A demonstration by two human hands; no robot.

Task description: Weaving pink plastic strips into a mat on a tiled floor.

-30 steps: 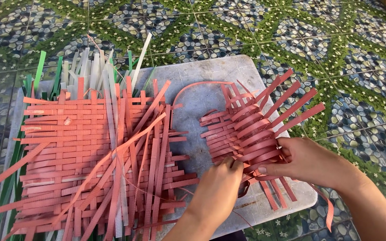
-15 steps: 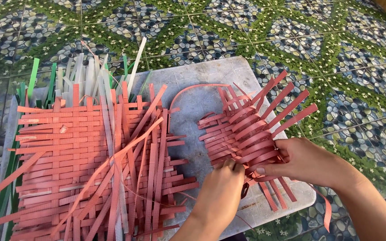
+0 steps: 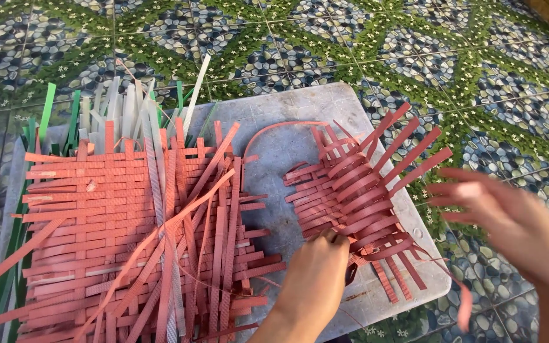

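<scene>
Bright, even daylight — soft, faint shadows; the right hand (image 3: 500, 216) smeared by motion blur; elsewhere sharp.

A flat board (image 3: 300, 127) lies on the tiled floor (image 3: 414, 51). On its left part rests a large woven mat (image 3: 115, 235), with loose strips (image 3: 128, 111) behind it. On the right part lies a small woven piece (image 3: 357, 190). The left hand (image 3: 316, 279) touches its near edge; the right hand (image 3: 509, 216) hovers to its right, apart from it.

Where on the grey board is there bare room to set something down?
On the grey board, bare room lies between the big woven mat and the small weave, plus the top right corner. The left side is crowded; the left hand pins the small weave.
</scene>
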